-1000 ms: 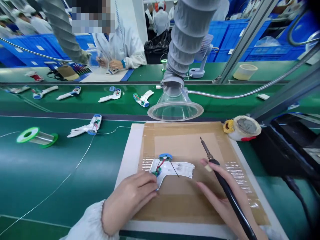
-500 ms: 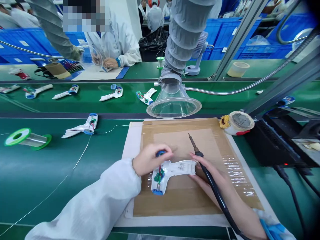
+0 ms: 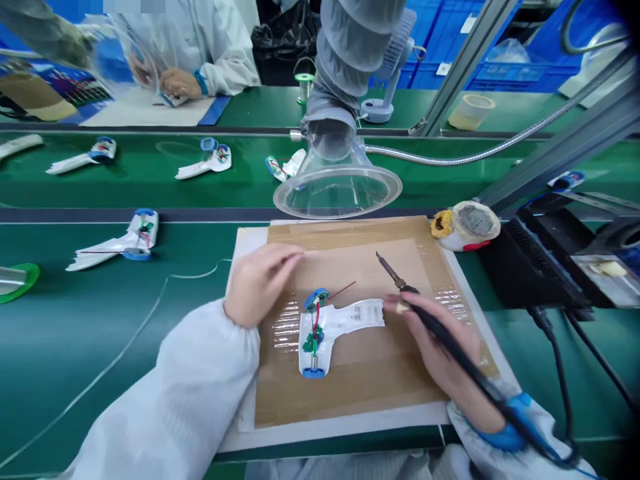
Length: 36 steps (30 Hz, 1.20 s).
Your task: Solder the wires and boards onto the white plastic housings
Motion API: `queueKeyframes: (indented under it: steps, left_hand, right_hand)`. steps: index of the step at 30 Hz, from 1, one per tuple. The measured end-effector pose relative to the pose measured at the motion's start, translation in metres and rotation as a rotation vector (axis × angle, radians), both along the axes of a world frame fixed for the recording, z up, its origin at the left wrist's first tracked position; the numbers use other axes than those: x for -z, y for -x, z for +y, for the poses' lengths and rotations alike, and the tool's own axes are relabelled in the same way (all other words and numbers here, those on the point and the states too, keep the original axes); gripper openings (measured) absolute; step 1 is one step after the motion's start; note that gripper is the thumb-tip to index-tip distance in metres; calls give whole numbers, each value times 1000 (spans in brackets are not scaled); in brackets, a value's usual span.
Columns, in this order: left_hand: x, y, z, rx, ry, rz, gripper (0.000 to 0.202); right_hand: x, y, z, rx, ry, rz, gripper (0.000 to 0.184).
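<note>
A white plastic shell (image 3: 350, 319) with blue end caps, a green circuit board and red wires lies open on a taped cardboard mat (image 3: 360, 387). My left hand (image 3: 260, 280) hovers just up and left of it. Its fingers are pinched on a thin solder wire (image 3: 195, 275) that trails off left across the green table. My right hand (image 3: 440, 340) rests at the shell's right end and grips a black soldering iron (image 3: 450, 340). The iron's tip (image 3: 381, 257) points up and left, above the shell and clear of it.
A clear fume-extractor hood (image 3: 337, 193) hangs over the mat's far edge. A tip-cleaning holder (image 3: 467, 227) and a black soldering station (image 3: 540, 267) sit to the right. A solder spool (image 3: 15, 280) and another shell (image 3: 120, 243) lie left. Several shells ride the conveyor (image 3: 150, 187). A person (image 3: 190, 47) works opposite.
My left hand let go of the shell's blue end and drew back up and left. The shell stays put with a red wire now sticking out. The view tilted down.
</note>
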<state>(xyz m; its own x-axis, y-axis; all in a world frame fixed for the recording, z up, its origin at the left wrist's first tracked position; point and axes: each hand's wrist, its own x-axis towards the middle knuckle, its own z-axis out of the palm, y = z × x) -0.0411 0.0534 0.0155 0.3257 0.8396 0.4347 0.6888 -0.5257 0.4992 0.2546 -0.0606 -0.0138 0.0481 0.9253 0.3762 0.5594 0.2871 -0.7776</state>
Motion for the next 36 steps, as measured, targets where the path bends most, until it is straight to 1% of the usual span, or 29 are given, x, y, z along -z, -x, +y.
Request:
queueKeyframes:
  steps: [1, 2, 3, 5, 7, 9, 13, 16, 19, 23, 26, 29, 31, 36]
  left_hand:
    - [0, -9, -13, 83, -37, -43, 16]
    - [0, -18, -24, 164, -73, -71, 14]
    - [1, -26, -33, 233, -102, -81, 12]
    - [5, -37, -45, 319, -123, -62, 11]
    - [9, -41, -49, 357, -123, -49, 11]
    - [11, -39, -49, 353, -110, -31, 11]
    - [10, -36, -50, 335, -87, 21, 10]
    - [10, -37, -51, 342, -93, 23, 9]
    - [12, -40, -50, 342, -127, 28, 8]
    - [16, -41, -48, 368, -160, 20, 6]
    - [16, -41, -47, 379, -167, 21, 5]
    - [15, -41, -48, 376, -164, 18, 6]
    - [14, -43, -49, 347, -150, 7, 6]
    - [13, -49, -51, 268, -153, 16, 6]
  right_hand:
    - [-2, 0, -2, 55, -34, 62, 21]
    - [-3, 0, -3, 104, -77, 124, 24]
    - [-4, 1, -4, 152, -129, 179, 31]
    - [-6, 2, -7, 238, -210, 254, 42]
    - [-7, 3, -10, 271, -209, 270, 39]
    - [-8, 4, -13, 207, -183, 222, 32]
    - [-7, 3, -14, -6, -184, 134, 26]
    - [-5, 3, -11, -70, -241, 145, 20]
    - [-3, 4, -8, -90, -273, 139, 18]
    - [-3, 4, -8, -111, -246, 131, 15]
    - [-5, 4, -7, -128, -250, 123, 14]
    - [-7, 5, -5, -175, -308, 99, 16]
    - [-9, 5, -4, -192, -343, 77, 17]
    - [-10, 3, -5, -101, -315, 74, 19]
